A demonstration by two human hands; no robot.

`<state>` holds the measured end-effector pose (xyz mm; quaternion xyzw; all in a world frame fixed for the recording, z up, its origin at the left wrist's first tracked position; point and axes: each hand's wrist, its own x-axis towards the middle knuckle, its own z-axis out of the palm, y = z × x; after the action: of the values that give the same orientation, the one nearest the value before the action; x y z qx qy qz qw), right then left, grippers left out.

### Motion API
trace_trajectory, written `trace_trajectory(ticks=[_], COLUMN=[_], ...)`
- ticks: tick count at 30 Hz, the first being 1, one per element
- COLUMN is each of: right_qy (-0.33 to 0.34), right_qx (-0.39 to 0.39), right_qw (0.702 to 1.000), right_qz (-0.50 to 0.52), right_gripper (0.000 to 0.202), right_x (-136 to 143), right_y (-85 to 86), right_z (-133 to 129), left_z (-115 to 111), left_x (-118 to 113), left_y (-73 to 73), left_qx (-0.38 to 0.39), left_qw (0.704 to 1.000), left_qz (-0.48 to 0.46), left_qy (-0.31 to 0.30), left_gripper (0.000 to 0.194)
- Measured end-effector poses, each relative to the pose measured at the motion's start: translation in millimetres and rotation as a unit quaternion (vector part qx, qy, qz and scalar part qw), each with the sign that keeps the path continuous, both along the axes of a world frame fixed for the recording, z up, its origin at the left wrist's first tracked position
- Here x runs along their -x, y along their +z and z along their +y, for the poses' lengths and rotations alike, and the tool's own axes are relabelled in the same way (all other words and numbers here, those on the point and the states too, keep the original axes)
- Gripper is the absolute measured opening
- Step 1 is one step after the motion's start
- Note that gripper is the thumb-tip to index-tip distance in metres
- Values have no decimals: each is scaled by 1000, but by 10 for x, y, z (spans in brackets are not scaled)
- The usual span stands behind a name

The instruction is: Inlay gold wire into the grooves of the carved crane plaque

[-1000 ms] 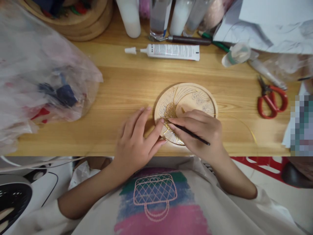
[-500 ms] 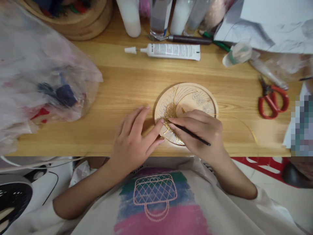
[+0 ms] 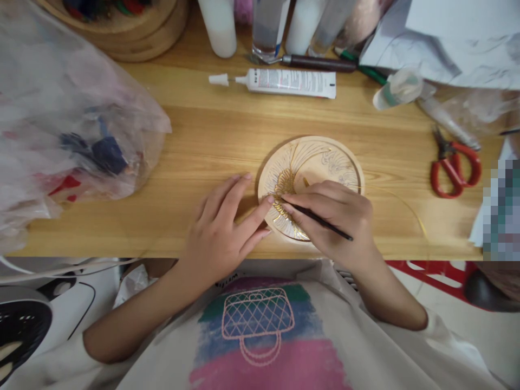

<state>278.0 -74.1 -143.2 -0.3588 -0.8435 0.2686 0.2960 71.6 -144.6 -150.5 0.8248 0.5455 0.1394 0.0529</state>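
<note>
A round wooden plate point(image 3: 312, 142) with a raised rim lies near the table's front edge. Its face carries drawn lines, partly covered by gold wire point(image 3: 286, 181) in looped, scale-like shapes. My left hand point(image 3: 221, 227) rests at the plate's left side, fingers spread, the index fingertip on the wirework. In my right hand point(image 3: 341, 216) a thin black pointed tool point(image 3: 320, 218) is pinched, its tip at the gold loops near my left index finger. A loose gold strand point(image 3: 406, 203) trails rightward from the plate. My right hand hides part of the plate's lower right.
Behind the plate lies a white glue tube point(image 3: 290, 82) with a nozzle cap. Red-handled pliers point(image 3: 457, 168) lie to the right. A plastic bag point(image 3: 101, 108) fills the left side. Bottles point(image 3: 270, 27), a dark-handled tool point(image 3: 320, 63) and papers point(image 3: 439, 54) line the back.
The whole view has shifted slightly. Both hands and the black tool keep nearly the same place on the plate.
</note>
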Motion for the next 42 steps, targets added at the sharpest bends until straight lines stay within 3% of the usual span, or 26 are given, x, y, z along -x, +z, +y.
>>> trace_trajectory(ticks=[19,33,42], right_qy=[-59,-5,2], right_qx=[35,-4,10], right_qw=[998,1000,1000], right_qz=[2,-6,11], right_gripper=[11,11,9], right_x=[-18,-27,-38], right_y=[64,10,-23], right_z=[-105,-45,-10], left_z=[89,113,129], left_x=[111,122,139], left_y=[8,21,32], left_qx=[-14,-23,-33], left_qw=[999,997,996], left_qz=[18,29,39], left_qy=[-46,-62,-78], left_gripper=[36,36,35])
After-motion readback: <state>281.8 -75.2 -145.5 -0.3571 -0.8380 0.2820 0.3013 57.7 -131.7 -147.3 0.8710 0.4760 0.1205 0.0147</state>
